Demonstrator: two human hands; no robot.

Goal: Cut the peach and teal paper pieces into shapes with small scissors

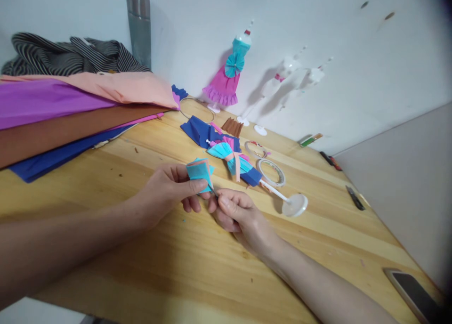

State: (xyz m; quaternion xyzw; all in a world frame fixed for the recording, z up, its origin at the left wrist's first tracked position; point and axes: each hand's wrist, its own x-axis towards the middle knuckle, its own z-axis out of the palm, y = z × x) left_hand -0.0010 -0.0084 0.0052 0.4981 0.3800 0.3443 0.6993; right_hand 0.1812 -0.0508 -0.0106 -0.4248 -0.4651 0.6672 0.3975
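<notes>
My left hand pinches a small folded stack of turquoise crepe paper, with a peach layer showing at its edge. Against the lower right edge of that stack my right hand holds a thin dark pointed tool; my fingers cover most of it, so its kind cannot be made out. Just behind the hands lies a small white mannequin stand on its side. It is dressed in dark blue paper with a turquoise bow tied in peach.
Stacked coloured paper sheets and a striped cloth lie at the left, near a grey bottle. A dressed mannequin and two bare ones stand by the wall. Tape rolls, a cutter and a phone lie rightward.
</notes>
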